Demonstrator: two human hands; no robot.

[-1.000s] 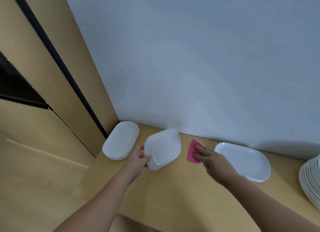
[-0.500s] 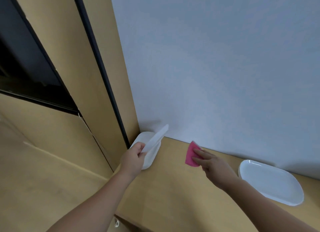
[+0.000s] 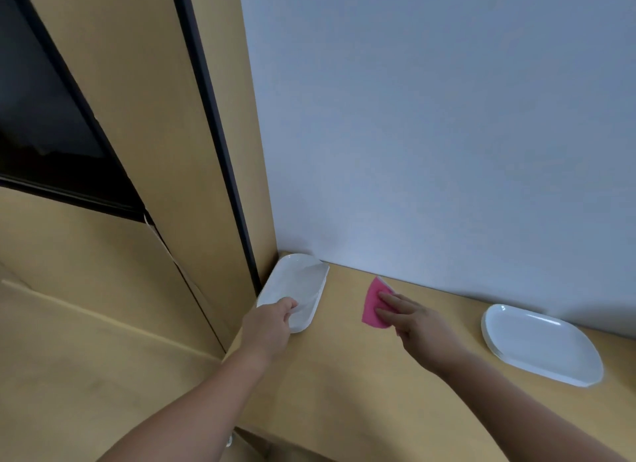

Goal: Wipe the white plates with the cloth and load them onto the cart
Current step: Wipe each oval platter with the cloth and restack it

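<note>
A stack of white oval plates (image 3: 296, 282) lies in the counter's far left corner against the wooden panel. My left hand (image 3: 270, 327) grips the near edge of the top plate, which lies almost flat on the stack. A folded pink cloth (image 3: 373, 305) sits in my right hand (image 3: 413, 324), held between fingers and thumb just above the counter. Another stack of white oval plates (image 3: 540, 344) rests on the counter to the right. No cart is in view.
The wooden counter (image 3: 344, 386) runs along a pale wall (image 3: 430, 134). A tall wooden panel with a dark strip (image 3: 213, 124) closes the left side. A dark opening (image 3: 51, 124) shows at the far left.
My left hand carried a plate left from the middle of the counter, tilted it on edge, then lowered it onto the corner stack. The view swung left; the right hand kept the cloth.
</note>
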